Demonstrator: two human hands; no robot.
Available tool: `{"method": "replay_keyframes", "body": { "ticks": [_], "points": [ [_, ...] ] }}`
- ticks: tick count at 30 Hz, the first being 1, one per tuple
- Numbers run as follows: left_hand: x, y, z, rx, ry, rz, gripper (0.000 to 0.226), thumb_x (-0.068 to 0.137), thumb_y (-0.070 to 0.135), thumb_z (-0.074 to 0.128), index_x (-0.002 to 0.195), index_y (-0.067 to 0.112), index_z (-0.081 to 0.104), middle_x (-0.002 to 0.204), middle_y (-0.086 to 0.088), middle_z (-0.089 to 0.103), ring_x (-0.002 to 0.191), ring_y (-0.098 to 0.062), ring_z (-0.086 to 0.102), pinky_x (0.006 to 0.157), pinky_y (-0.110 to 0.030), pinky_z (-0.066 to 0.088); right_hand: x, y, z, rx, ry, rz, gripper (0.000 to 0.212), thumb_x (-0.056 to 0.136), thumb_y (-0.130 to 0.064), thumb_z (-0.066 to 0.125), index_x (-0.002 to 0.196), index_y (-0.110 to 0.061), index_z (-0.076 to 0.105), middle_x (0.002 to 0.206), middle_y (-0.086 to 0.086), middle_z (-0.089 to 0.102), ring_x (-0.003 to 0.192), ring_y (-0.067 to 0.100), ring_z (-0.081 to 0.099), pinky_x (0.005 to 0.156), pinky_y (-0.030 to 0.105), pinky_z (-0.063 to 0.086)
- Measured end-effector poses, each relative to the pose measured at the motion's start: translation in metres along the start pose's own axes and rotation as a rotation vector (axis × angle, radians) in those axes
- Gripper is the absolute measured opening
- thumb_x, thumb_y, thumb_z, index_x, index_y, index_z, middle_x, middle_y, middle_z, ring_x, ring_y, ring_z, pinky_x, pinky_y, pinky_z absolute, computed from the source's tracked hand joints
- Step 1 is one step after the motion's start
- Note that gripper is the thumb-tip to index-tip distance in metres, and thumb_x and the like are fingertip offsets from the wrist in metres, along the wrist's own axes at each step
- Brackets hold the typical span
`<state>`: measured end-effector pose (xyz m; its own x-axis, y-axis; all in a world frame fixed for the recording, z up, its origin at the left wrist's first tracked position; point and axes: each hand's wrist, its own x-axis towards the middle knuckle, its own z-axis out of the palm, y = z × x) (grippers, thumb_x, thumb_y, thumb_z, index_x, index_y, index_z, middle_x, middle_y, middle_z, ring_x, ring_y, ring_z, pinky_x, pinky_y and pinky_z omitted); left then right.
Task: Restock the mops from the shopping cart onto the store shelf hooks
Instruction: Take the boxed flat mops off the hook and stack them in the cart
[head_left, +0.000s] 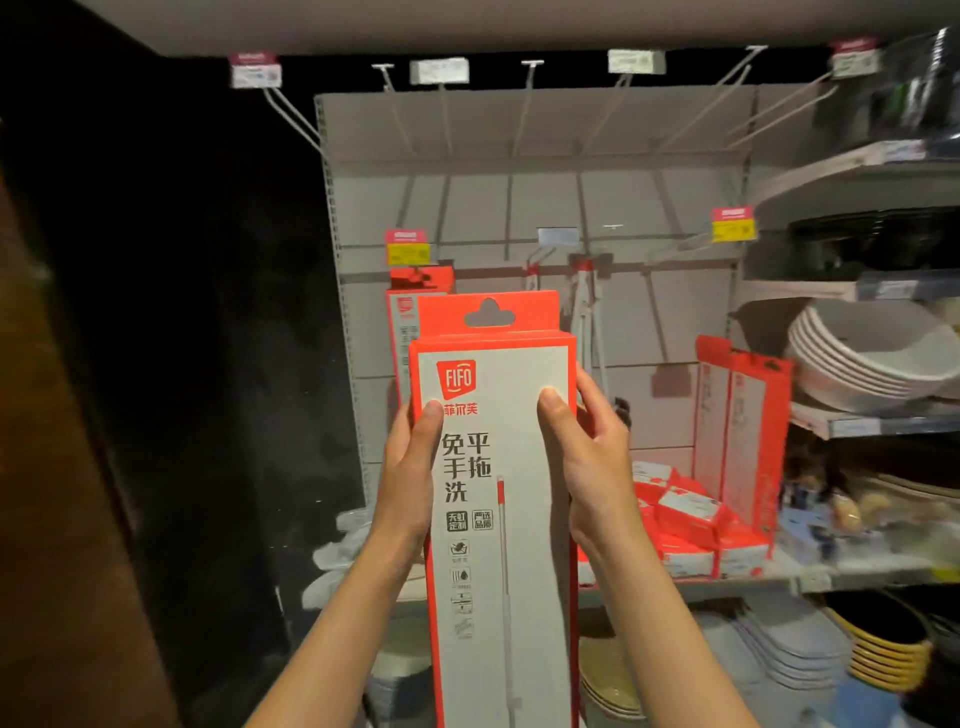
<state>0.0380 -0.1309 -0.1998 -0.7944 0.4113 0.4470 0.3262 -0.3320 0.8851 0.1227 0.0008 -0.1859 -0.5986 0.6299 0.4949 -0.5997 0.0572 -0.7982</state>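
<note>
Nearest: both forearms raised, a tall red-and-white mop box (498, 519) held upright between them, in mid-air in front of the shelf bay. Left hand (410, 467) grips the box's left edge, thumb flat on the front face, fingers curled behind, out of sight. Right hand (592, 457) grips the right edge the same way, thumb on the front. Hang tab with its cut-out slot (489, 313) sits at the top of the box, not yet on any hook. Just behind, a second red box (410, 312) hangs below a yellow price tag (408, 253). Further right, more red boxes (743, 421) stand leaning on the shelf, small red packs (685, 519) piled beside them; stacked bowls (872, 353) on the neighbouring shelf. Farthest: back panel with bare wire hooks (530, 109) above. Risks, as I judge them: the slot is small and the hook tips thin, so a tilted box may miss and tear the tab; letting go before the tab seats would drop it onto the packs below.
</note>
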Motion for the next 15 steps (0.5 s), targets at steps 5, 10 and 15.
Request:
{"method": "replay_keyframes", "body": {
  "ticks": [5, 10, 15],
  "points": [
    [0.008, 0.001, -0.049, 0.042, 0.057, 0.025, 0.058, 0.09, 0.054, 0.047, 0.134, 0.016, 0.052, 0.101, 0.001, 0.076, 0.087, -0.024, 0.075, 0.074, -0.033, 0.061, -0.001, 0.022, 0.047, 0.017, -0.06, 0.033, 0.05, 0.095, -0.022, 0.066, 0.143, -0.021, 0.053, 0.126, 0.005, 0.07, 0.115, 0.023, 0.067, 0.099, 0.051, 0.053],
    [0.02, 0.0, -0.072, 0.088, 0.141, 0.054, 0.056, 0.089, 0.054, 0.048, 0.125, 0.012, 0.056, 0.093, 0.004, 0.076, 0.078, -0.016, 0.075, 0.065, -0.023, 0.059, 0.008, 0.036, 0.075, 0.033, -0.087, 0.045, 0.044, 0.098, -0.015, 0.061, 0.142, -0.016, 0.054, 0.122, 0.006, 0.072, 0.113, 0.025, 0.068, 0.098, 0.047, 0.055],
    [0.039, -0.007, -0.079, 0.111, 0.183, 0.052, 0.056, 0.087, 0.058, 0.049, 0.12, 0.015, 0.059, 0.094, 0.003, 0.076, 0.08, -0.018, 0.075, 0.063, -0.022, 0.057, 0.029, 0.053, 0.083, 0.053, -0.117, 0.049, 0.043, 0.099, -0.014, 0.059, 0.142, -0.018, 0.055, 0.12, 0.002, 0.073, 0.113, 0.023, 0.068, 0.094, 0.039, 0.057]
  ]
}}
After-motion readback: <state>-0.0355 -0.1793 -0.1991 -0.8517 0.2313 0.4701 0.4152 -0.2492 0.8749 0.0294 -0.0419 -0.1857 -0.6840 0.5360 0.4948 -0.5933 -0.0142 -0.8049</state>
